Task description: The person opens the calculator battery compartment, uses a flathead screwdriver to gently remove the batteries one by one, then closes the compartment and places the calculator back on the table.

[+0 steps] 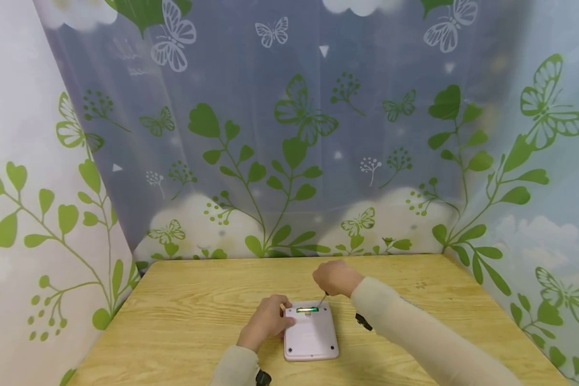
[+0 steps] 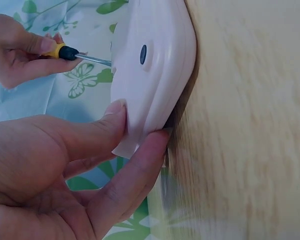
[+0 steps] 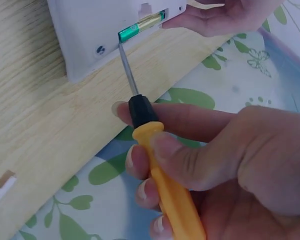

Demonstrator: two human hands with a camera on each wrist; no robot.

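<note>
A flat, pale pink device (image 1: 311,338) with rounded corners and small dark feet lies underside up on the wooden table. One green and gold battery (image 3: 141,26) sits in a slot near its far edge, with no cover over it. My left hand (image 1: 266,321) pinches the device's left edge near the far corner, thumb on top and fingers below, as the left wrist view shows. In my right hand (image 1: 336,277) is a screwdriver (image 3: 172,187) with a yellow and black handle, fingers curled round it. Its metal tip reaches the battery's end at the slot.
A small pale piece of plastic (image 3: 1,189) lies near the table edge in the right wrist view. Curtains (image 1: 251,161) printed with leaves and butterflies hang behind and beside the table (image 1: 183,316). Dark bands (image 1: 363,321) circle both wrists over pale sleeves.
</note>
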